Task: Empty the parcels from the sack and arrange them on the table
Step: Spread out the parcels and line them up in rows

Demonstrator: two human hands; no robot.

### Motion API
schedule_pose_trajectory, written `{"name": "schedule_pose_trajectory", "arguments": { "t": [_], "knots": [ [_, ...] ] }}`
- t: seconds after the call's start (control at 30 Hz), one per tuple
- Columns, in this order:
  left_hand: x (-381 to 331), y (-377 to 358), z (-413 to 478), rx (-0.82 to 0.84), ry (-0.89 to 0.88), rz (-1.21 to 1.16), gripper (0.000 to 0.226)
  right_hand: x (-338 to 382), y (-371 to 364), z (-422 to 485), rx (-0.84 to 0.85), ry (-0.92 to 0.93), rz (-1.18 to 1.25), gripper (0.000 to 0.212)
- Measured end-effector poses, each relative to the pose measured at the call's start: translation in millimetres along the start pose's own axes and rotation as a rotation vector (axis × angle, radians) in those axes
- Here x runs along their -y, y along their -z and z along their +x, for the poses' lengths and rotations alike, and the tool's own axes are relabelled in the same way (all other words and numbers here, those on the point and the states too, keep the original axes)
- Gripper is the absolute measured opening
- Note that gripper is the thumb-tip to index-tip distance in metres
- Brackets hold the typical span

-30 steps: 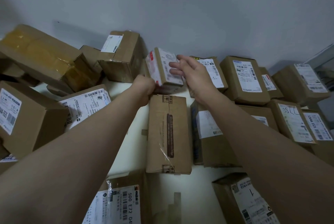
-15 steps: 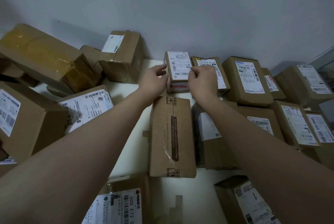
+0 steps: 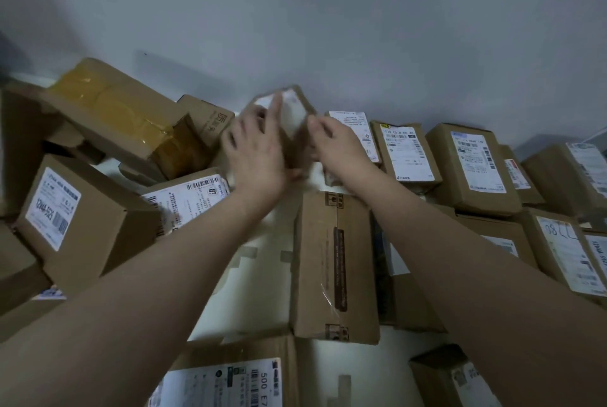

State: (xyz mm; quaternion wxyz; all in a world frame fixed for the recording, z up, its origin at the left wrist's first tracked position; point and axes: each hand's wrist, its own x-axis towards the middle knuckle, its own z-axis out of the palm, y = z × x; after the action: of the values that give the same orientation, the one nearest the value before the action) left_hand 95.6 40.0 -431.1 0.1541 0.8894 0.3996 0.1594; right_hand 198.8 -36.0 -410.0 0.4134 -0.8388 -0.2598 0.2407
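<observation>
A cardboard parcel [image 3: 297, 111] with a white label is tilted and blurred near the back wall, held between both hands. My left hand [image 3: 259, 150] spreads its fingers over the parcel's left face, with the thumb under it. My right hand [image 3: 335, 147] grips its right edge. A small labelled parcel [image 3: 356, 132] stands just right of the hands, first in a row of parcels [image 3: 407, 153] along the wall. The sack is out of view.
A long plain box [image 3: 331, 262] lies on the white table [image 3: 249, 275] under my arms. Large boxes [image 3: 115, 117] are piled at the left, with labelled ones [image 3: 65, 212] in front. More parcels [image 3: 558, 255] fill the right side and the near edge [image 3: 230, 377].
The small parcel now stands in the back row and both hands have left it. They moved left onto the labelled box by the wall and are lifting and turning it.
</observation>
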Motion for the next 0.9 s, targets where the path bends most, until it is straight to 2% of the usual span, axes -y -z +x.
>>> {"name": "schedule_pose_trajectory", "arguments": {
  "t": [0.07, 0.13, 0.2, 0.3, 0.4, 0.47, 0.53, 0.6, 0.67, 0.83, 0.9],
  "knots": [
    [-7.3, -2.0, -7.6, 0.010, -0.068, -0.154, 0.091, 0.6, -3.5, -0.6, 0.018, -0.044, -0.088, 0.044],
    [-8.1, -2.8, -9.0, -0.070, -0.018, -0.271, 0.066, -3.5, -5.4, -4.0, -0.042, -0.010, -0.191, 0.040],
    [-1.4, -5.0, -6.1, -0.093, 0.097, -0.224, 0.071, -7.5, -5.3, -7.2, -0.072, 0.052, -0.308, 0.039],
    [10.1, -5.7, -0.8, 0.151, 0.290, -0.295, 0.082, -9.2, -4.1, -11.4, -0.120, 0.089, -0.450, 0.039],
    [7.3, -8.7, 1.0, 0.239, 0.219, -0.436, 0.074, -12.5, 1.5, -16.0, -0.276, -0.011, -0.562, 0.036],
    [1.4, -8.2, 0.7, 0.311, 0.166, -0.622, 0.068, -16.7, 5.6, -19.5, -0.260, -0.069, -0.485, 0.038],
    [-3.7, -5.1, -4.2, 0.356, 0.102, -0.700, 0.064, -19.9, 10.4, -28.8, -0.239, -0.006, -0.410, 0.040],
    [-7.2, -0.4, -14.0, 0.329, 0.108, -0.677, 0.065, -18.8, 20.2, -43.7, -0.291, 0.060, -0.387, 0.040],
    [-9.1, 9.3, -30.4, 0.319, 0.179, -0.615, 0.064, -17.7, 29.0, -61.4, -0.319, 0.019, -0.383, 0.040],
    [-10.6, 42.5, -87.2, 0.488, 0.322, -0.492, 0.053, -11.6, 26.9, -128.8, -0.287, -0.170, -0.445, 0.052],
    [-11.5, 51.8, -107.2, 0.582, 0.429, -0.511, 0.057, -8.4, 19.7, -153.1, -0.258, -0.267, -0.484, 0.053]
  ]
}}
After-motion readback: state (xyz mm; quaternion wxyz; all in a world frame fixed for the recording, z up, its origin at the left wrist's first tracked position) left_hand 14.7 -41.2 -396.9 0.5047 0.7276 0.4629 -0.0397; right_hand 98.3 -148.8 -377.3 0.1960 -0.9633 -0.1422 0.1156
